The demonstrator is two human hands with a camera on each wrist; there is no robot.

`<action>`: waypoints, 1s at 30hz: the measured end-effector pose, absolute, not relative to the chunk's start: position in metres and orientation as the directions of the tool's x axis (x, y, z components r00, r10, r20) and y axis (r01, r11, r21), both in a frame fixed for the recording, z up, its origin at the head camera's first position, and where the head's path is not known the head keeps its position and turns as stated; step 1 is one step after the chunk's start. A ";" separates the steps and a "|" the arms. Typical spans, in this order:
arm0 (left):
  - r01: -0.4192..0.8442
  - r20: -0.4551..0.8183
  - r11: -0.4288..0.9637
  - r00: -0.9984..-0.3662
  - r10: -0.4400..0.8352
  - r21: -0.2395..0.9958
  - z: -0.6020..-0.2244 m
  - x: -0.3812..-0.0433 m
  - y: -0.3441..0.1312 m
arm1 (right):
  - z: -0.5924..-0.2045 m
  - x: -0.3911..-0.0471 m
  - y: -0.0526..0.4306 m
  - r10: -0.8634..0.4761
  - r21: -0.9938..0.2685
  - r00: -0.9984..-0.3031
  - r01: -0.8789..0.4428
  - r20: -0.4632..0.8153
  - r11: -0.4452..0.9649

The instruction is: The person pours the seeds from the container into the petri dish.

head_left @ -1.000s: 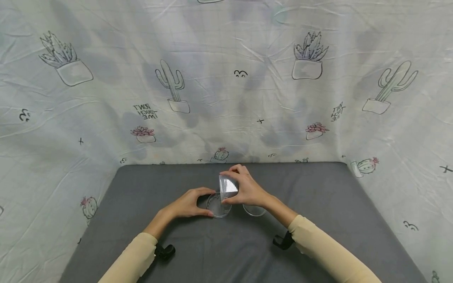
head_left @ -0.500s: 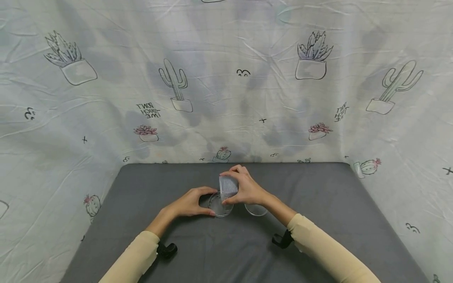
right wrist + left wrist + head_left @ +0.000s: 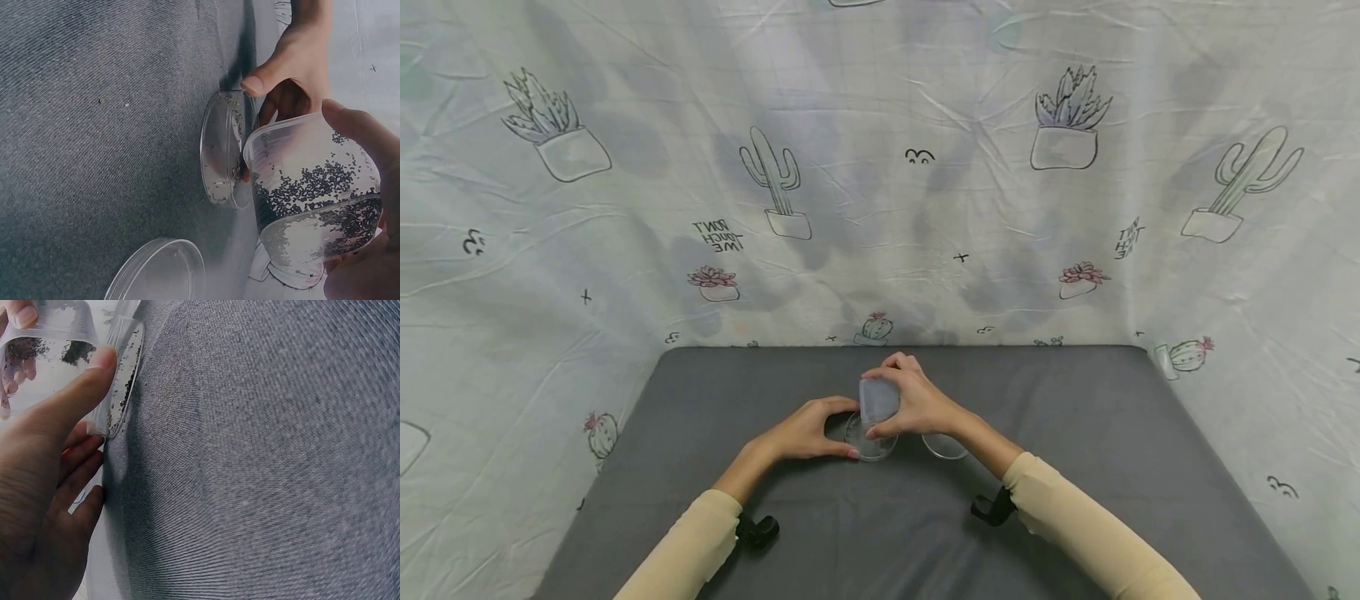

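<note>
My right hand (image 3: 917, 400) grips a clear plastic tub (image 3: 315, 187) by its sides, thumb on one side and fingers on the other. Small dark grains lie in the tub, which is tipped with its mouth toward a round clear petri dish (image 3: 215, 150). Thumb and fingers of my left hand (image 3: 812, 429) hold that dish at its left rim on the cloth. Some dark grains lie in the dish, visible along its edge in the left wrist view. In the head view the tub overlaps the dish's upper right part.
A second round clear dish (image 3: 945, 447) lies to the right, partly behind my right wrist; the right wrist view shows its rim. Grey cloth (image 3: 865, 533) covers the table. A cactus-printed white curtain (image 3: 880, 208) hangs behind and along both sides.
The tub has tipped further and shifted slightly left and down over the dish. My left hand keeps its hold on the dish. The whole head view has drifted slightly.
</note>
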State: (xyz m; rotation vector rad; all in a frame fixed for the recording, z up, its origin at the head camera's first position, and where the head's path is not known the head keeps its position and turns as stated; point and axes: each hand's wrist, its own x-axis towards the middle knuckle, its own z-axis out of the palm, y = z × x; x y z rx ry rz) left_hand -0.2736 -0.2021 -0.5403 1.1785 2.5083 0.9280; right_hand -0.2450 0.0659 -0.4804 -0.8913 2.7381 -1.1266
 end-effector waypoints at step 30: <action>0.678 0.156 0.425 -0.619 0.770 0.599 -0.569 -0.287 -0.209 | -0.480 -0.251 0.062 -0.545 -0.725 -0.832 -0.437 0.102 0.533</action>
